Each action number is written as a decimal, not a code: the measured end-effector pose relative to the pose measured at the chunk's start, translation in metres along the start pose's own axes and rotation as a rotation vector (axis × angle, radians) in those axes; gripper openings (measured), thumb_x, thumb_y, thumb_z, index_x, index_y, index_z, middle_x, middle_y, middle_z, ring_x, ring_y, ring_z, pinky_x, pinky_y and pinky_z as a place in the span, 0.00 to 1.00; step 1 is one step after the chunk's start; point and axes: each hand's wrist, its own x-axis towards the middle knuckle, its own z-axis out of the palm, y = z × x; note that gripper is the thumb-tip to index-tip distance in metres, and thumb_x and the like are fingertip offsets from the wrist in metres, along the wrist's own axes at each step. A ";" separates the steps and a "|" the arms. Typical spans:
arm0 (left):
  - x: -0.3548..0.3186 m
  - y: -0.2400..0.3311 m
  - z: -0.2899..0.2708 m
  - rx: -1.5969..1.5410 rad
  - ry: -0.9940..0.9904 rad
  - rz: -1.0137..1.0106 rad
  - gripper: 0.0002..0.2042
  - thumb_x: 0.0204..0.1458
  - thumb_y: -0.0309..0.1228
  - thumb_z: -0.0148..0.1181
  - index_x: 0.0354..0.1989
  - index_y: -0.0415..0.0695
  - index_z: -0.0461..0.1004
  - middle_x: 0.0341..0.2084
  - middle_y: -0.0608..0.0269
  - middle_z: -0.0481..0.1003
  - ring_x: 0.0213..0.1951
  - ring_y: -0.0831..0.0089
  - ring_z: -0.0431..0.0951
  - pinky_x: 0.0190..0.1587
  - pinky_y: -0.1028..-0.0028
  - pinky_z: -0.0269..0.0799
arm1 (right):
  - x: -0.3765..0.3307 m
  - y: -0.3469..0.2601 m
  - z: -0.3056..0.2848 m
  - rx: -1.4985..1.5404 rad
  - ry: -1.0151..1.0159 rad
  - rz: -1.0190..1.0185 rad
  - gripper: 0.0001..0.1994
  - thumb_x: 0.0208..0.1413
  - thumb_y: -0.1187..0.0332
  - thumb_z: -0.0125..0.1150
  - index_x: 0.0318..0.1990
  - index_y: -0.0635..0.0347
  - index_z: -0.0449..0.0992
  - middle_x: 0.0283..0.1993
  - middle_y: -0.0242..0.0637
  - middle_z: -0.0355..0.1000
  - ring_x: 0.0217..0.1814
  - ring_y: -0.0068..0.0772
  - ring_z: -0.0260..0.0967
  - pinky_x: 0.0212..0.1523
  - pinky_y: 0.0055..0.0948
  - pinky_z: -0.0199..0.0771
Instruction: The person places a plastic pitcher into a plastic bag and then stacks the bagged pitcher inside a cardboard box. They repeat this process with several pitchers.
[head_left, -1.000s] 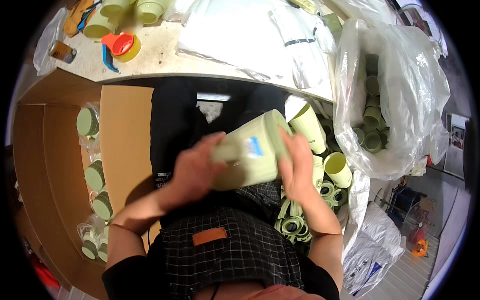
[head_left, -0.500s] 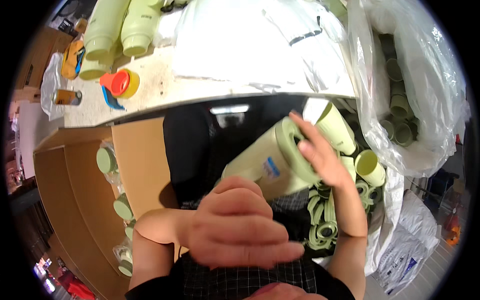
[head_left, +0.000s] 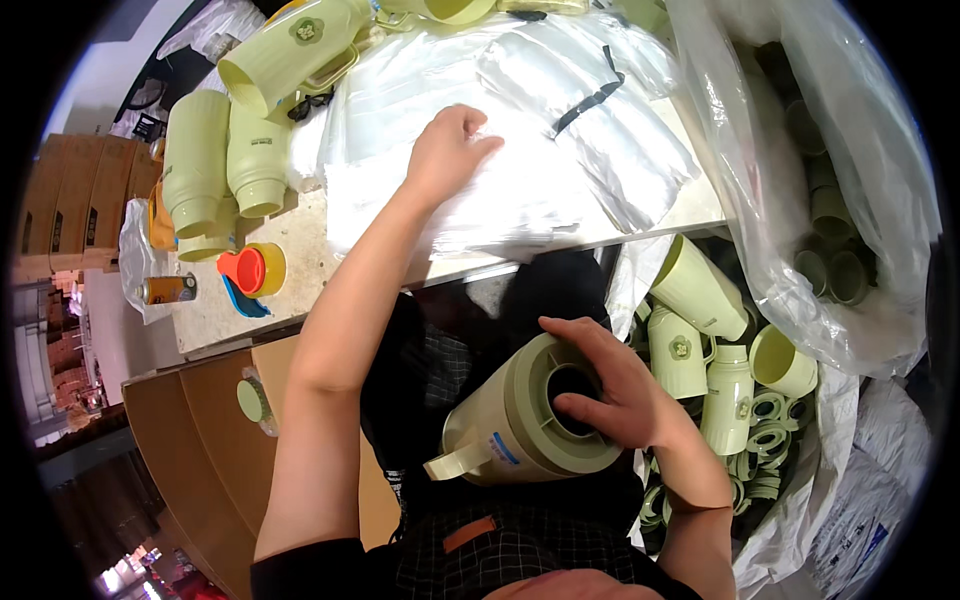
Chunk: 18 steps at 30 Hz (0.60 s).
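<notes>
My right hand (head_left: 620,395) grips a pale green thermos jug (head_left: 525,425) by its ring-shaped top. The thumb lies at the dark round opening, and the fingers lie over the far rim. Tilted over my lap, the jug has its handle (head_left: 458,462) toward the lower left and a small blue-and-white label on its side. Across the table, my left hand (head_left: 447,155) is over a stack of clear plastic bags (head_left: 450,215). Its fingers are half curled, with the thumb apart from them, and nothing shows between them. Whether it touches the top bag is hard to tell.
Green jug bodies (head_left: 195,165) stand at the table's left, near a red-and-yellow tape roll (head_left: 262,270) and a can (head_left: 170,290). An open cardboard box (head_left: 190,430) is at lower left. A sack at right holds jug shells (head_left: 700,290) and green rings (head_left: 768,440).
My left hand has gone from in front of the jug to the bags on the table. The jug has moved lower, its opening turned more upward, with my right hand still on its top.
</notes>
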 end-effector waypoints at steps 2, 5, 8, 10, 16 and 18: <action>-0.003 -0.003 0.001 0.151 -0.015 0.058 0.11 0.58 0.34 0.57 0.33 0.38 0.80 0.27 0.56 0.79 0.30 0.63 0.77 0.39 0.67 0.71 | 0.003 0.004 0.002 0.005 0.013 -0.023 0.33 0.53 0.65 0.67 0.67 0.61 0.62 0.51 0.45 0.68 0.53 0.46 0.68 0.55 0.36 0.68; 0.008 -0.006 -0.009 0.068 -0.074 -0.125 0.13 0.58 0.35 0.56 0.36 0.37 0.81 0.29 0.51 0.81 0.34 0.52 0.79 0.42 0.62 0.73 | 0.007 0.005 0.003 0.038 0.031 -0.033 0.30 0.56 0.64 0.66 0.64 0.62 0.64 0.50 0.44 0.71 0.50 0.42 0.70 0.52 0.34 0.70; 0.010 -0.014 -0.013 -0.075 -0.015 -0.141 0.13 0.59 0.33 0.54 0.36 0.35 0.80 0.28 0.52 0.81 0.33 0.58 0.79 0.41 0.64 0.73 | 0.017 0.015 0.001 0.130 0.040 0.051 0.23 0.57 0.63 0.67 0.57 0.64 0.69 0.44 0.39 0.75 0.44 0.32 0.73 0.47 0.29 0.72; 0.014 -0.009 -0.011 -0.335 0.067 -0.163 0.14 0.61 0.33 0.52 0.35 0.34 0.79 0.29 0.53 0.81 0.33 0.64 0.80 0.41 0.66 0.73 | 0.038 0.022 -0.011 0.165 0.040 0.184 0.19 0.58 0.64 0.67 0.51 0.65 0.73 0.40 0.35 0.76 0.40 0.25 0.73 0.43 0.26 0.73; -0.102 0.105 -0.017 -0.767 -0.337 -0.338 0.10 0.62 0.31 0.58 0.36 0.35 0.78 0.28 0.61 0.79 0.31 0.75 0.76 0.40 0.75 0.74 | 0.079 0.037 0.009 0.352 0.633 0.130 0.12 0.52 0.72 0.72 0.41 0.66 0.76 0.32 0.30 0.74 0.34 0.18 0.69 0.37 0.22 0.71; -0.126 0.120 -0.012 -1.150 -0.291 -0.288 0.11 0.61 0.33 0.61 0.36 0.35 0.78 0.27 0.65 0.78 0.29 0.79 0.73 0.37 0.78 0.71 | 0.073 0.019 0.013 0.253 0.690 -0.088 0.08 0.53 0.75 0.69 0.38 0.65 0.77 0.32 0.32 0.75 0.32 0.20 0.70 0.35 0.23 0.71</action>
